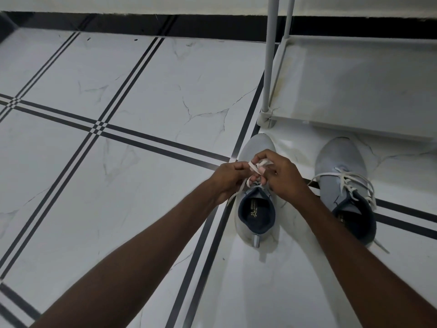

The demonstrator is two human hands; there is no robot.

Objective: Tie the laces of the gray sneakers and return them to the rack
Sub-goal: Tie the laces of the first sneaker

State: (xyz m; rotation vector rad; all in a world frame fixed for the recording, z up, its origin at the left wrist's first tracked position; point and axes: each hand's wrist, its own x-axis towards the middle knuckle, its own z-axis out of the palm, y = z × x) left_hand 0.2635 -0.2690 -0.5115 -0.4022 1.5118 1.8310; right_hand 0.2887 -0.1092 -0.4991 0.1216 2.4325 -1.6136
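Note:
Two gray sneakers with dark blue linings stand on the white tiled floor, toes toward the rack. Over the left sneaker [256, 223], my left hand [228, 178] and my right hand [285, 175] each pinch a strand of its white lace [256, 165], which is looped between my fingers above the tongue. One loose lace end trails down past my left wrist. The right sneaker [340, 166] stands apart to the right with its white laces [352, 185] lying loose across the top and an end trailing on the floor.
A white shoe rack [354, 91] stands just beyond the sneakers, its lowest shelf bare, with a gray upright pole [269, 67] at its near left corner. Black-striped floor tiles spread to the left; a black skirting runs along the far wall.

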